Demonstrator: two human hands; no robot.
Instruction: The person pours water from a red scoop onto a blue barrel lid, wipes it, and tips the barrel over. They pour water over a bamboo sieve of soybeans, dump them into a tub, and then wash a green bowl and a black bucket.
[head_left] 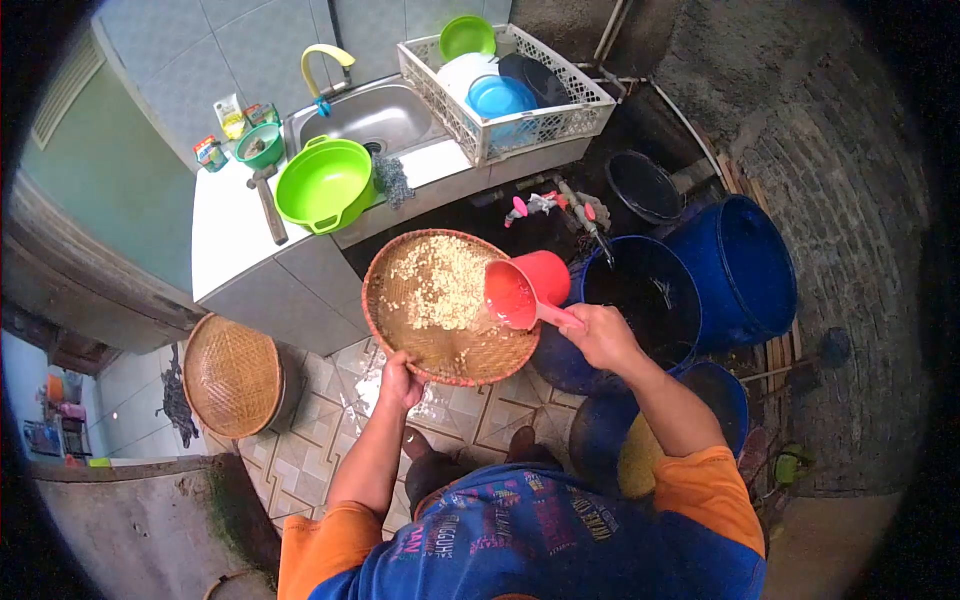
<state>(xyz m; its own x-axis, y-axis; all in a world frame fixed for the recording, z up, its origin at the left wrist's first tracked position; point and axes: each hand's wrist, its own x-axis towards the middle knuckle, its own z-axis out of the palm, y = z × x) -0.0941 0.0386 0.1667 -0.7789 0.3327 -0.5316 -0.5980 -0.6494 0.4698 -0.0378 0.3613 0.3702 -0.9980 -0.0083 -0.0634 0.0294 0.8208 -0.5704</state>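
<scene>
My left hand (402, 380) grips the lower rim of a round woven tray (420, 350), held in front of me above the tiled floor. Pale yellowish pieces (440, 283) are spread over its middle and upper part. My right hand (605, 338) is closed round the handle of a red dipper (512, 292), which is tilted over the right side of the tray with its mouth toward the pieces. Some water seems to lie near the dipper's lip. Wet, shiny patches show on the floor below the tray.
A green basin (325, 183) and a hammer (268, 205) lie on the counter by the sink (390, 110). A dish crate (540, 125) stands right of it. Blue barrels (745, 270) and a running tap (600, 240) are at right; another woven basket (232, 375) is at left.
</scene>
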